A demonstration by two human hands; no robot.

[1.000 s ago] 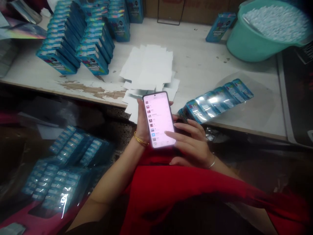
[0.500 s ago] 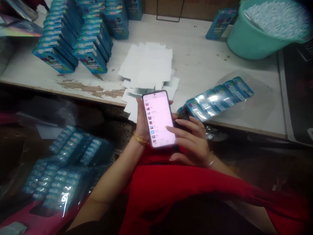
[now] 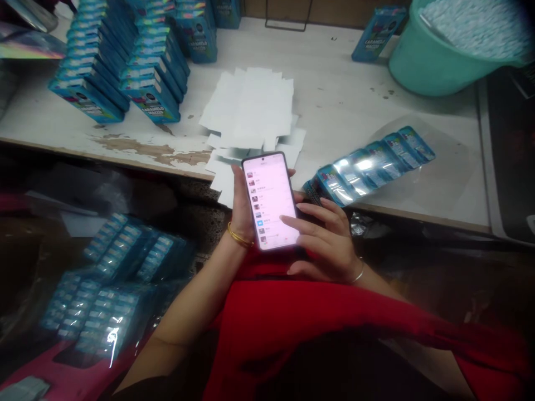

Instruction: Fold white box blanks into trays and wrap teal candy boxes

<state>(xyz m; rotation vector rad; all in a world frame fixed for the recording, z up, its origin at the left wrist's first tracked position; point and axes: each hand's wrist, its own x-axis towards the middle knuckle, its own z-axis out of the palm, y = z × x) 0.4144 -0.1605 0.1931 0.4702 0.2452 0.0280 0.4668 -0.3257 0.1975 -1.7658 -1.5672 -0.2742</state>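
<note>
My left hand [image 3: 241, 209] is wrapped round a smartphone [image 3: 271, 203], held upright over my lap with its screen lit and showing a list. The fingers behind the phone are mostly hidden. My right hand [image 3: 328, 239] has its fingers apart and holds nothing; the index fingertip is at the lower right of the screen. Just past the phone, flat white card blanks [image 3: 251, 108] lie in a pile, some reaching over the table edge. Right of them a row of small blue boxes [image 3: 371, 167] rests in clear plastic wrap.
Blue printed boxes [image 3: 152, 103] stand in rows at the table's back left. One blue box [image 3: 378, 34] leans beside a green bucket [image 3: 434, 61] filled with small pale pieces. Plastic-wrapped blue packs [image 3: 112, 312] sit low left on a pink surface [image 3: 37, 367].
The view has shifted very slightly. My right index fingertip has moved a little to the left over the screen. The phone stays in my left hand.
</note>
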